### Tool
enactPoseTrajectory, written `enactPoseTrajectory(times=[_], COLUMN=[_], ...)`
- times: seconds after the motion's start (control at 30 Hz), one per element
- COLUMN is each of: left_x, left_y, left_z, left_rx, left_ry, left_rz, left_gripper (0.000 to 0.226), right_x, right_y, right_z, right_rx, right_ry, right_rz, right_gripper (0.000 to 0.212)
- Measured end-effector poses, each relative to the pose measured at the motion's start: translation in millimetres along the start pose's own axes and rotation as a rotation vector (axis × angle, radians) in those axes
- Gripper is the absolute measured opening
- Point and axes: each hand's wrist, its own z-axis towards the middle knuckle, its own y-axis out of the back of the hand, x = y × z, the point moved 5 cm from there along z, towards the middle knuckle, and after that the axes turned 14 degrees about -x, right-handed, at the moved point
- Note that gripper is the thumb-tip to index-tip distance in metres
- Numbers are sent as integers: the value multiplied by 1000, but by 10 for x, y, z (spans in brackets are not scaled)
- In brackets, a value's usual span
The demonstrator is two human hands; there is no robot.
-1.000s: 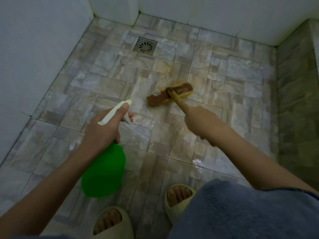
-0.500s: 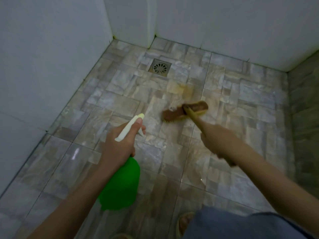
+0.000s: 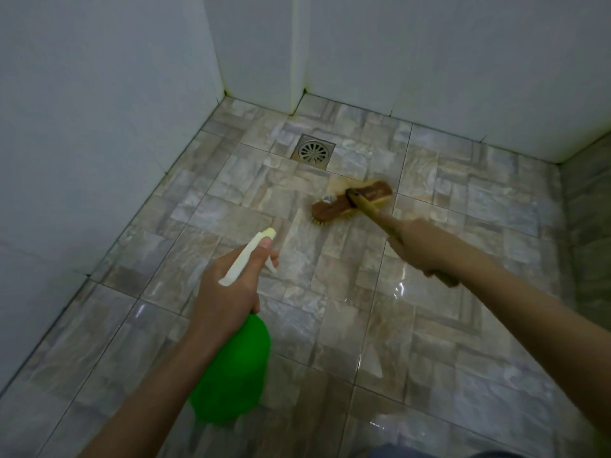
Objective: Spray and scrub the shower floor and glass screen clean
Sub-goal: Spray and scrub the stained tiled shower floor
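Note:
My left hand point(image 3: 228, 285) grips a green spray bottle point(image 3: 231, 375) by its pale trigger head point(image 3: 246, 256), nozzle pointing at the tiles ahead. My right hand point(image 3: 420, 246) holds the yellow handle of a scrub brush point(image 3: 352, 201). The brown brush head with yellow bristles rests on the wet shower floor point(image 3: 264, 206), just in front of and to the right of the drain point(image 3: 313, 151). A yellowish stain shows on the tile beside the brush head. No glass screen is recognisable in view.
White tiled walls point(image 3: 99, 127) close off the left and far sides, with a boxed corner column point(image 3: 258, 51) behind the drain. A tiled step or low wall point(image 3: 588, 226) runs along the right. Wet patches glisten on the floor near me.
The view has tilted upward, so my feet have dropped out of sight. The brush head has moved farther from me, closer to the drain. The spray bottle stays in my left hand.

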Motion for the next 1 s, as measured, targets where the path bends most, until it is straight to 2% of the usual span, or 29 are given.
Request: enactPoseTrajectory(times=[0.13, 0.2, 0.37, 0.6, 0.7, 0.8, 1.0], left_x=[-14, -17, -54, 17, 33, 23, 6], left_y=[2, 5, 34, 17, 76, 178, 325], left_z=[75, 92, 119, 122, 87, 69, -16], left_rx=[-36, -49, -46, -53, -63, -76, -130], left_ry=[-20, -33, 5, -4, 21, 29, 9], left_rz=[16, 11, -35, -8, -33, -46, -37], left_gripper=[42, 41, 42, 47, 46, 31, 28], right_x=[252, 237, 58, 501, 446, 411, 697], right_y=[160, 192, 149, 272, 178, 12, 124], right_z=[816, 973, 514, 1561, 1233, 760, 1306], right_rx=[-122, -100, -4, -110, -78, -25, -108], right_ry=[101, 99, 32, 139, 111, 49, 63], right_rz=[68, 54, 45, 7, 15, 51, 64], right_gripper=[64, 62, 64, 63, 65, 69, 80])
